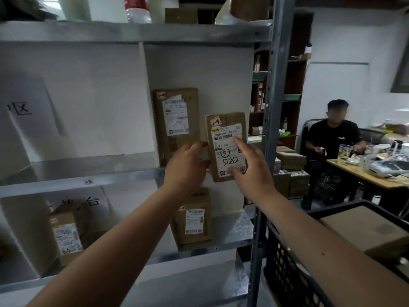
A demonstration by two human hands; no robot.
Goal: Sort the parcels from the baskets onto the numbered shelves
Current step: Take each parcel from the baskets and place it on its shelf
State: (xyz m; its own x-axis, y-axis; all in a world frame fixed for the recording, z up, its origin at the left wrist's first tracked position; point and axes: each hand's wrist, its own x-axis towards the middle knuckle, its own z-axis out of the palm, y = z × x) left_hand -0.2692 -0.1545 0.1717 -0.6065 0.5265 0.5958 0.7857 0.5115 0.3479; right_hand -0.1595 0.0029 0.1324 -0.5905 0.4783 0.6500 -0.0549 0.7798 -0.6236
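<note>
Two hands steady one parcel upright at the shelf edge.

Both grips touch the parcel (226,147) marked 1-4: the left hand (188,167) curls its fingers on its left edge, the right hand (250,167) presses straight fingers on its label. It stands on the metal shelf (77,180) beside another box (177,125). Lower right, a black basket (285,273) holds a brown carton (363,229).

Head view, close, facing shelves (88,180).
</note>
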